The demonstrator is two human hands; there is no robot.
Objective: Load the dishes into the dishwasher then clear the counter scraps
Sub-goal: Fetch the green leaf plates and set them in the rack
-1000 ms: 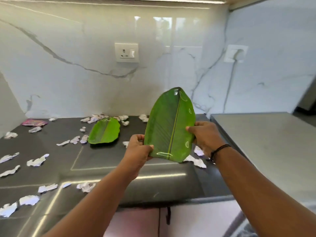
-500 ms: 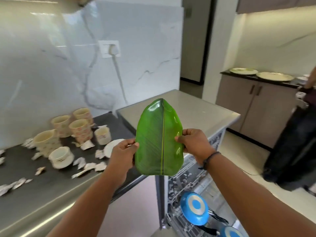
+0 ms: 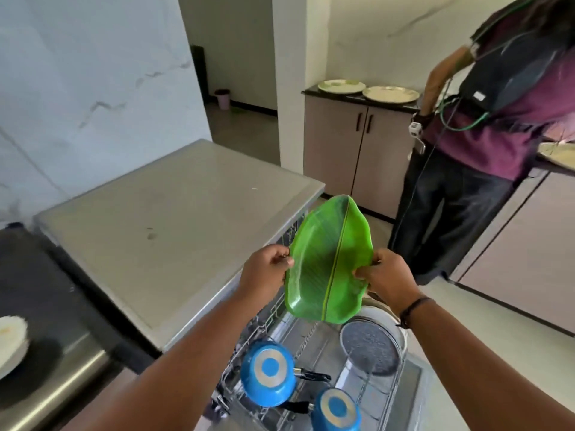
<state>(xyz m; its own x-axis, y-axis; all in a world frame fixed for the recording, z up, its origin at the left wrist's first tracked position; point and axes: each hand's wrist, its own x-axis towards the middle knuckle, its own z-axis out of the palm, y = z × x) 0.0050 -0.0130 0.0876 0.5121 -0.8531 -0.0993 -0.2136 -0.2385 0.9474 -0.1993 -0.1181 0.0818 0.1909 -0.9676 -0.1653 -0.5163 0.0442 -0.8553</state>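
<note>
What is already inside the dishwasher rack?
Two blue pans lie bottom-up in the dishwasher rack, with a round grey lid alongside. The green leaf plate covers the rack's far end.

The scene was viewed from a single head-worn camera, aimed forward and down, close above the open dishwasher rack [image 3: 311,362] at lower centre of the frame.

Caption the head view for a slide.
Both hands, left hand and right hand, hold a leaf-shaped green plate above the open dishwasher rack.
</note>
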